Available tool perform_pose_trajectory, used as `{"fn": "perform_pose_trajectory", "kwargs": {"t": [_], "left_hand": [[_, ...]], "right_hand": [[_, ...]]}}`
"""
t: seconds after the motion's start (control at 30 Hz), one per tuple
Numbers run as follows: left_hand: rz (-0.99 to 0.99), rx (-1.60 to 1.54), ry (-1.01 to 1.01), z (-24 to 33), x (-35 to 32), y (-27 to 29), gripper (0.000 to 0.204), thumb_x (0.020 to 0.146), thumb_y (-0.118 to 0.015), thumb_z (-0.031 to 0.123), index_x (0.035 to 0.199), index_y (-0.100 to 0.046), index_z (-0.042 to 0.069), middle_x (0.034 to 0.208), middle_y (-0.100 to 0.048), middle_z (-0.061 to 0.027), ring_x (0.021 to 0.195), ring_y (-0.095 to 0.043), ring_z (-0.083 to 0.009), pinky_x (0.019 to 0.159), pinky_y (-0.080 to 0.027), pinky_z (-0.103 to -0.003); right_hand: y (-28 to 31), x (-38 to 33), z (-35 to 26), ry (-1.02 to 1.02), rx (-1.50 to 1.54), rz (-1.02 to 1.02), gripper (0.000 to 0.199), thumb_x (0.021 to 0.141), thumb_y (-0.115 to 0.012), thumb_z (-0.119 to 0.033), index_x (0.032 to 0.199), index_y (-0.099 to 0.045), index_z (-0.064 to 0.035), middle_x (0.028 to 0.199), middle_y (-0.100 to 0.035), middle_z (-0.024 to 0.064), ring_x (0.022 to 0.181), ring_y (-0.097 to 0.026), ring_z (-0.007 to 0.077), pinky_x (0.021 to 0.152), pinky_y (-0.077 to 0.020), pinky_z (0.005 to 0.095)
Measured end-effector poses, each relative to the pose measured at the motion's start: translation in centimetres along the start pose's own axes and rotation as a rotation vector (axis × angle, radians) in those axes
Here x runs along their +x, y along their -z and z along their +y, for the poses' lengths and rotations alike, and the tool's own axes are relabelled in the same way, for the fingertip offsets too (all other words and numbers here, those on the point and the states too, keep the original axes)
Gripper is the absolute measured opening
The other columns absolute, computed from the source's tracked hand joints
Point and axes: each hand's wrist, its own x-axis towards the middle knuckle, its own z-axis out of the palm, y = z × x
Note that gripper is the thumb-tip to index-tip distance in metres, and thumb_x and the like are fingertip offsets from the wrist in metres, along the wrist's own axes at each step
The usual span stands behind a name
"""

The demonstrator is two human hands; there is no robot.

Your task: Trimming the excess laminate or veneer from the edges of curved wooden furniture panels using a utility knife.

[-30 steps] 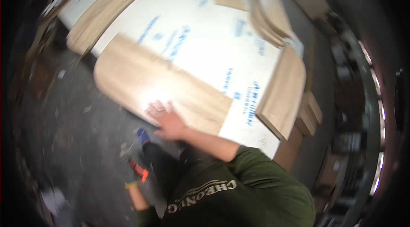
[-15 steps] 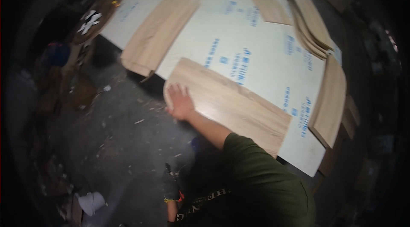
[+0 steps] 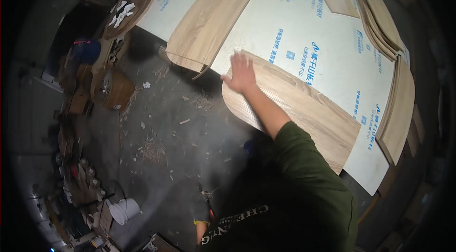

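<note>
My bare right hand (image 3: 242, 75) lies flat with fingers spread on a wood-grain board (image 3: 304, 109) with a rounded left end. Its fingertips are near the board's far left corner. That board rests along the near edge of a large white panel (image 3: 266, 19) with blue print. Low in the picture, my left hand (image 3: 201, 214) hangs beside my body in a dark glove with a yellow cuff. It seems closed around a slim dark thing with a red part, too dim to name.
Another rounded board (image 3: 213, 19) overhangs the panel's near edge, thin strips at its end. Stacked curved boards (image 3: 377, 19) and another board (image 3: 399, 109) line the right side. Shavings (image 3: 154, 150) litter the floor; a white bucket (image 3: 124, 211) stands lower left.
My right hand has slid across the board's left end toward its far corner. The whole view has shifted, so the panel and boards appear further right and higher. My left hand stays low.
</note>
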Motion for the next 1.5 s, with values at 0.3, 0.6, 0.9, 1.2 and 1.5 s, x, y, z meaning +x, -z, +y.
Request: {"fn": "perform_pose_trajectory", "kwargs": {"t": [0.3,0.6,0.9,1.2,1.5], "left_hand": [[-0.153,0.009,-0.282,8.6,10.3,0.7,0.041,0.091,-0.052,0.020,0.126,-0.054,-0.001,0.122,-0.057,-0.0247,0.108,-0.057,-0.0393,0.093,-0.044,-0.044],[0.009,0.125,-0.537,9.1,9.8,-0.6,0.036,0.093,-0.053,0.031,0.112,-0.062,0.002,0.100,-0.066,-0.0203,0.090,-0.063,-0.0349,0.079,-0.048,-0.042],[-0.105,0.009,-0.264,7.1,5.1,1.2,0.038,0.093,-0.054,0.029,0.117,-0.058,0.001,0.103,-0.065,-0.0203,0.092,-0.062,-0.0352,0.081,-0.048,-0.042],[-0.127,-0.183,-0.180,11.7,5.3,4.4,0.041,0.092,-0.055,0.027,0.123,-0.055,0.000,0.105,-0.064,-0.0203,0.093,-0.062,-0.0355,0.083,-0.049,-0.042],[-0.248,-0.146,0.035,11.2,6.7,3.5,0.031,0.092,-0.055,0.024,0.111,-0.061,0.000,0.090,-0.068,-0.0127,0.078,-0.063,-0.0232,0.070,-0.049,-0.034]], "right_hand": [[-2.5,-9.2,-4.3,0.292,-0.304,-0.043,0.089,0.082,-0.057,-0.052,0.150,-0.022,-0.0062,0.158,-0.016,0.0111,0.146,-0.013,0.0301,0.115,-0.0147,0.0548],[4.8,-6.1,-4.2,0.010,-0.023,-0.318,0.112,0.065,-0.077,-0.049,0.150,-0.019,-0.0071,0.158,-0.014,0.0079,0.146,-0.010,0.0334,0.102,-0.0190,0.0759],[4.2,-8.9,-4.1,0.107,-0.093,-0.345,0.111,0.064,-0.077,-0.041,0.148,-0.018,0.0008,0.158,-0.009,0.0171,0.145,-0.008,0.0398,0.106,-0.0156,0.0717],[4.7,-19.4,1.8,0.250,-0.214,-0.336,0.111,0.065,-0.077,-0.033,0.151,-0.012,-0.0056,0.159,-0.008,0.0099,0.147,-0.008,0.0295,0.108,-0.0171,0.0689],[2.7,-19.1,1.3,0.129,-0.135,-0.172,0.075,0.081,-0.051,-0.011,0.148,-0.020,0.0007,0.158,-0.012,0.0162,0.146,-0.011,0.0338,0.107,-0.0146,0.0704]]}}
